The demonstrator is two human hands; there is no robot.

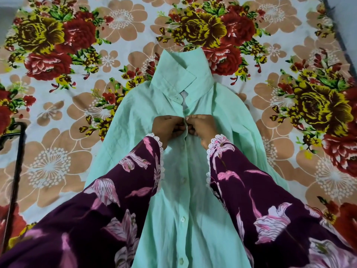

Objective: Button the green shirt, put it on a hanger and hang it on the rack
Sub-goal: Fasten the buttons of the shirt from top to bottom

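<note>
The pale green shirt [135,120] lies flat on its back on the flowered bedsheet, collar [181,74] at the far end. My left hand [166,126] and my right hand [201,126] meet at the front placket just below the collar, fingers curled and pinching the two edges together there. Whatever button sits between my fingertips is hidden. Below my hands the placket is closed, with white buttons [182,219] showing down the middle. At the neck the placket gapes open. Dark floral sleeves cover my forearms.
The flowered bedsheet [58,151] spreads out on all sides of the shirt. A black metal bar [14,180], curved at the top, stands at the left edge. A dark edge [334,26] runs along the far right corner.
</note>
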